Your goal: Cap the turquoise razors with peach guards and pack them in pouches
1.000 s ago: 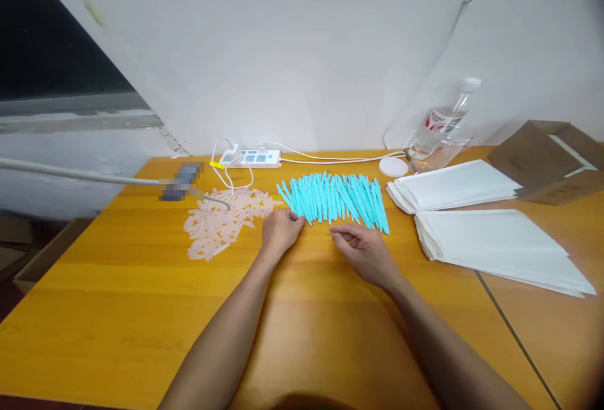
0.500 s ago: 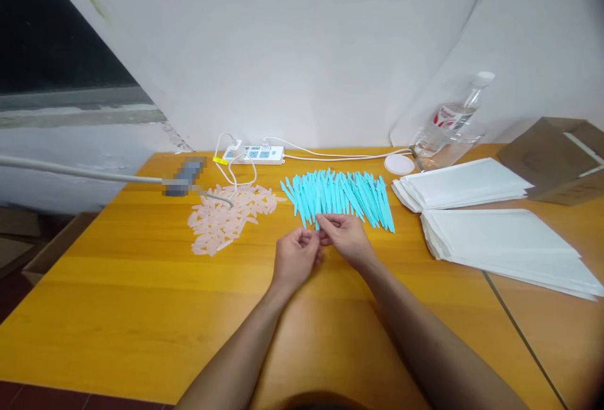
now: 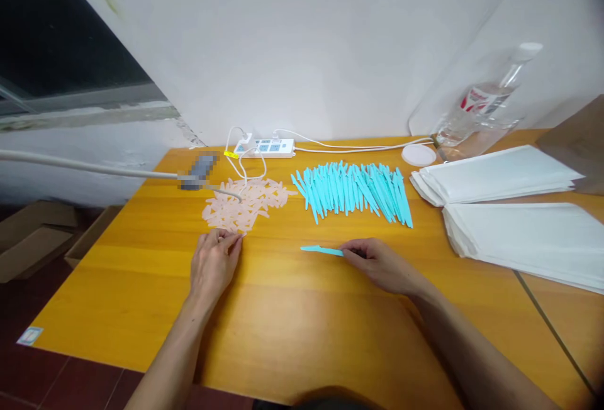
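Observation:
My right hand [image 3: 380, 263] pinches one end of a slim turquoise eyebrow razor [image 3: 321, 250], held level just above or on the table and pointing left. At the near edge of a pile of small pale pink plastic pieces [image 3: 250, 199], my left hand [image 3: 214, 263] is closed, thumb against forefinger. A pale pink piece [image 3: 244, 234] shows at its fingertips. Behind my right hand lies a wide row of similar turquoise eyebrow razors [image 3: 352, 188], packed side by side and partly overlapping.
A white power strip [image 3: 275, 148] with cables lies along the wall. A grey cable [image 3: 94, 166] crosses over the pink pile from the left. To the right are stacked white envelopes [image 3: 523, 231], a round white lid [image 3: 419, 155], a clear bottle [image 3: 486, 103] and a cardboard box [image 3: 576, 146].
My hands were together in front of the turquoise row and have moved apart. My left hand went left to the pink pile; my right moved right with a turquoise razor. The view shifted slightly.

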`<action>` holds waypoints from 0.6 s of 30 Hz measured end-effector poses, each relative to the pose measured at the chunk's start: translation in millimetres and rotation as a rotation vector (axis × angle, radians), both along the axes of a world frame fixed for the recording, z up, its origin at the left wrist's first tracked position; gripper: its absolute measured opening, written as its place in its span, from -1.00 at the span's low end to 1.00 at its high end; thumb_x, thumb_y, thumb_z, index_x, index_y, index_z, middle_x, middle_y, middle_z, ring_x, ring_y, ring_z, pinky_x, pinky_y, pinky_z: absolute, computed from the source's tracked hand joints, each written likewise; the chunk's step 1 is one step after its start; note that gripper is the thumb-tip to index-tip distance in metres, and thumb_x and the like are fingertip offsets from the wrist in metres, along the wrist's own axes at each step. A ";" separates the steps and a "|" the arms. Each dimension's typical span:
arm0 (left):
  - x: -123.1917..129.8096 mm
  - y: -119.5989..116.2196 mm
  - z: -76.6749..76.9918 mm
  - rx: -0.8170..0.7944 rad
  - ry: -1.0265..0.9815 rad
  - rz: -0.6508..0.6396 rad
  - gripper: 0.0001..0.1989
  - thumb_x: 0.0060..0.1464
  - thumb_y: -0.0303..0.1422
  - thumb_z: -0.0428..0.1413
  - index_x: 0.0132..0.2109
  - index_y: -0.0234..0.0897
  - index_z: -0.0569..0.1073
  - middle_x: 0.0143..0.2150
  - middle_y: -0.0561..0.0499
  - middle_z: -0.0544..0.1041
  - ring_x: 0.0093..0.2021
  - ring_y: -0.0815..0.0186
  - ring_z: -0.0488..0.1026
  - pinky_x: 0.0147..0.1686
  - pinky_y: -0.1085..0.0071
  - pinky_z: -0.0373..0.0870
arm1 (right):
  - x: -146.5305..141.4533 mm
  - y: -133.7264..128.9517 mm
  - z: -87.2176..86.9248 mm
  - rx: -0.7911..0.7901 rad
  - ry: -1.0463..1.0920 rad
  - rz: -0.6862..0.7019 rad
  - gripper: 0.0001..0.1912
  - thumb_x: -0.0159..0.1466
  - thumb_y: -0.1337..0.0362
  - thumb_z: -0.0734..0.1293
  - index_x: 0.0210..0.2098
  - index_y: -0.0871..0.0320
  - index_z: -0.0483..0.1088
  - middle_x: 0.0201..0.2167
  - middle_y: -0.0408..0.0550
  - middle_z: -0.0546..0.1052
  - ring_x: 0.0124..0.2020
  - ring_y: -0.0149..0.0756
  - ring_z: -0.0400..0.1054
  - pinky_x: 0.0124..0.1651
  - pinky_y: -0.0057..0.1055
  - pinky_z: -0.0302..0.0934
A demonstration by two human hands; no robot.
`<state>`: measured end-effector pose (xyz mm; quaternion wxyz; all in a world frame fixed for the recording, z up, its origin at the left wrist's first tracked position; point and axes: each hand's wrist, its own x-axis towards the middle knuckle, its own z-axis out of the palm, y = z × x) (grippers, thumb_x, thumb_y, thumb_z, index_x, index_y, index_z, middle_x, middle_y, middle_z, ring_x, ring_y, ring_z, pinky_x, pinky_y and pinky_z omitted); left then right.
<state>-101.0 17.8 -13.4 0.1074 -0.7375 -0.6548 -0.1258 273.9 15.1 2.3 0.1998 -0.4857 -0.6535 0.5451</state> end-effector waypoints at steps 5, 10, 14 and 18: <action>24.6 -3.1 -2.6 -0.056 -0.132 -0.126 -0.70 0.34 -0.24 -0.03 -0.10 -0.25 0.57 -0.10 -0.17 0.56 -0.08 0.08 0.45 0.01 0.16 0.40 | 3.6 -1.6 -4.0 0.098 -0.007 -0.059 -0.67 0.33 0.12 0.21 -0.38 0.17 0.50 -0.50 -0.17 0.41 -0.46 -0.36 0.20 -0.41 -0.44 0.06; 69.7 -8.0 3.2 -0.362 -0.751 -0.094 -0.68 0.28 -0.11 0.06 -0.02 -0.24 0.50 -0.17 -0.09 0.60 -0.22 0.21 0.53 -0.16 0.29 0.47 | 6.2 -2.4 -5.7 0.140 -0.020 -0.038 -0.67 0.34 0.14 0.18 -0.39 0.15 0.48 -0.47 -0.16 0.44 -0.44 -0.33 0.23 -0.39 -0.44 0.10; 103.9 -0.4 8.7 -0.658 -1.279 0.021 -0.55 0.06 -0.06 0.27 -0.06 -0.32 0.52 -0.34 -0.04 0.60 -0.42 0.32 0.51 -0.39 0.42 0.45 | 9.5 -1.5 -2.7 0.176 -0.053 -0.025 -0.68 0.36 0.16 0.18 -0.39 0.15 0.46 -0.43 -0.15 0.46 -0.40 -0.33 0.26 -0.33 -0.44 0.12; 118.2 7.1 3.8 -0.708 -1.405 0.033 -0.57 0.00 -0.11 0.32 -0.11 -0.35 0.54 -0.32 -0.07 0.62 -0.38 0.31 0.55 -0.32 0.39 0.49 | 14.4 0.6 -2.2 0.178 -0.046 -0.043 -0.69 0.37 0.17 0.18 -0.36 0.16 0.46 -0.43 -0.16 0.45 -0.41 -0.35 0.24 -0.35 -0.45 0.09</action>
